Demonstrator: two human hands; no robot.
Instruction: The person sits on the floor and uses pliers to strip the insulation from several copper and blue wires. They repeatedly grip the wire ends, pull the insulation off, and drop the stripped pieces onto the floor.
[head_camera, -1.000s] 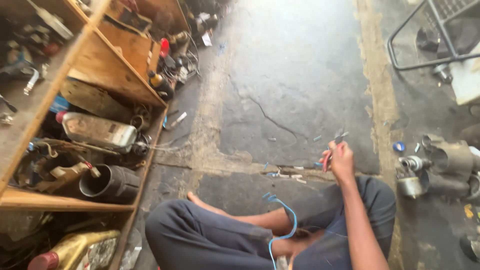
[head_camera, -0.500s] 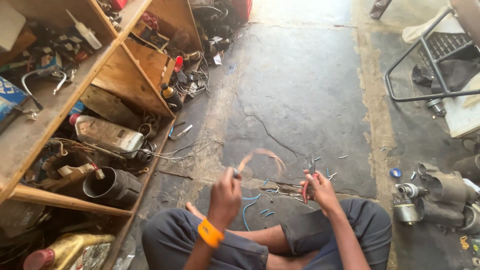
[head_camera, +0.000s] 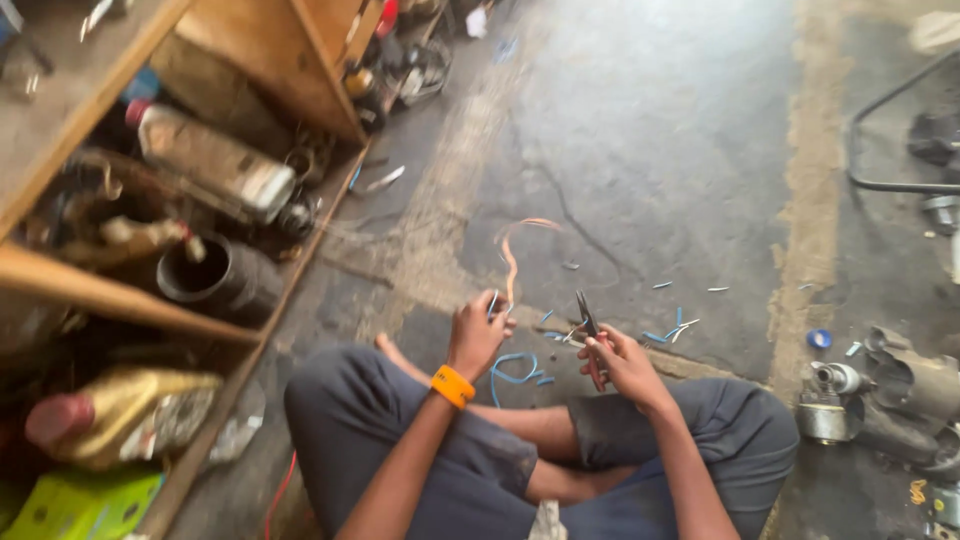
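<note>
One orange wire (head_camera: 512, 262) pinched upright in my left hand (head_camera: 478, 335), one pair of red-handled pliers (head_camera: 588, 330) gripped in my right hand (head_camera: 622, 365), hands apart, blue wire (head_camera: 515, 372) between them.

Both hands, left (head_camera: 478, 335) and right (head_camera: 620, 362), are raised with fingers closed in grips.

Bare forearms and bare feet, dark grey trousers (head_camera: 400, 440) dusty at the knees, and an orange wristband (head_camera: 452, 385) on the left wrist, nothing on the right.
</note>
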